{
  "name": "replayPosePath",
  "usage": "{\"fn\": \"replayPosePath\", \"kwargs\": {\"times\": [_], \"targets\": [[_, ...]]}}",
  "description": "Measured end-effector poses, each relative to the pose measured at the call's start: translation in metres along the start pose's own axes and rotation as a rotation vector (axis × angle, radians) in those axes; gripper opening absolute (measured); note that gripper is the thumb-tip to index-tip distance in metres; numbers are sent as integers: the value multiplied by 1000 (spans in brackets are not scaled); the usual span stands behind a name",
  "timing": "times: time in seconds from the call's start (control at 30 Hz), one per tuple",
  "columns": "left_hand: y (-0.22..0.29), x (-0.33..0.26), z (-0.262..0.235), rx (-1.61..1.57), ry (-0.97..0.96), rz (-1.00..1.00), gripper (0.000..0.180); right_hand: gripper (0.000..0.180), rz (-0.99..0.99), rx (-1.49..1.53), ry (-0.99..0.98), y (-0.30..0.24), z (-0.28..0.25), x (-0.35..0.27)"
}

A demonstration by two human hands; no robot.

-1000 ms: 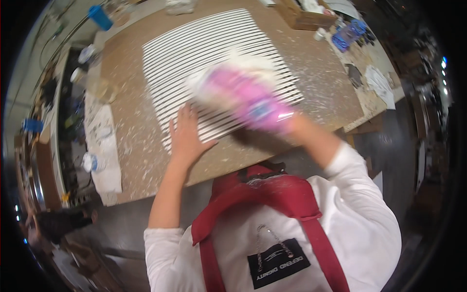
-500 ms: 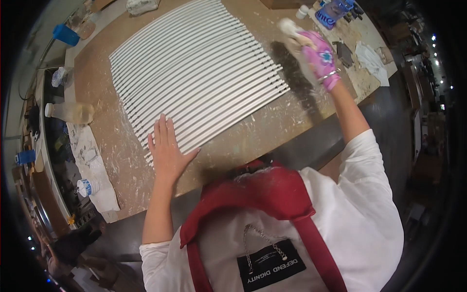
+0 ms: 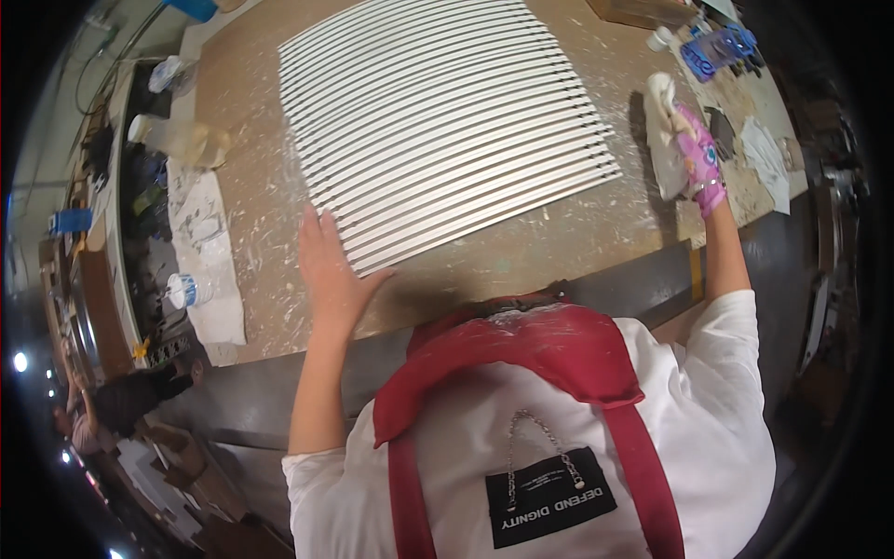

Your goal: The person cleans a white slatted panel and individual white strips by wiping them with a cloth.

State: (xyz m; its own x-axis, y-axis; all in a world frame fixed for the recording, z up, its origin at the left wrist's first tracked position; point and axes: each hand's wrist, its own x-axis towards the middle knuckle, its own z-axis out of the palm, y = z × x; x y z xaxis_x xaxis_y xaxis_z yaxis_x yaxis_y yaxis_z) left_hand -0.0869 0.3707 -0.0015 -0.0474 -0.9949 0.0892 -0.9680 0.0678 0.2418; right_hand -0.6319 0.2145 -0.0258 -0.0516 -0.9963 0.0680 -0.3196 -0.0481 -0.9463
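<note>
The bare left hand point(image 3: 333, 272) lies spread, released, at the near-left corner of the narrow white parallel slats point(image 3: 447, 126) mid-desk point(image 3: 253, 200); the pink-gloved right hand point(image 3: 698, 158) grips a cream cloth point(image 3: 663, 144) near the right edge. Light, even left-hand pressure should suit.

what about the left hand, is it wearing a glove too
No, the left hand shows bare fingers and a bare wrist, while the right hand wears a pink glove.
</note>
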Motion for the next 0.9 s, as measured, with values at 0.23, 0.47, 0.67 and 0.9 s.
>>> {"fn": "replayPosePath", "kwargs": {"times": [0.23,0.47,0.67,0.9], "targets": [[-10,-18,18,-694,104,-228,93,35,-276,-812,-283,-29,88,-11],[-32,-22,26,-691,51,-216,111,46,-255,-994,-472,-74,62,11],[-37,44,-9,-235,170,-44,73,35,-751,-650,-130,-187,150,36],[-96,154,54,-114,193,220,57,34,-725,-481,-688,-127,376,12]]}}
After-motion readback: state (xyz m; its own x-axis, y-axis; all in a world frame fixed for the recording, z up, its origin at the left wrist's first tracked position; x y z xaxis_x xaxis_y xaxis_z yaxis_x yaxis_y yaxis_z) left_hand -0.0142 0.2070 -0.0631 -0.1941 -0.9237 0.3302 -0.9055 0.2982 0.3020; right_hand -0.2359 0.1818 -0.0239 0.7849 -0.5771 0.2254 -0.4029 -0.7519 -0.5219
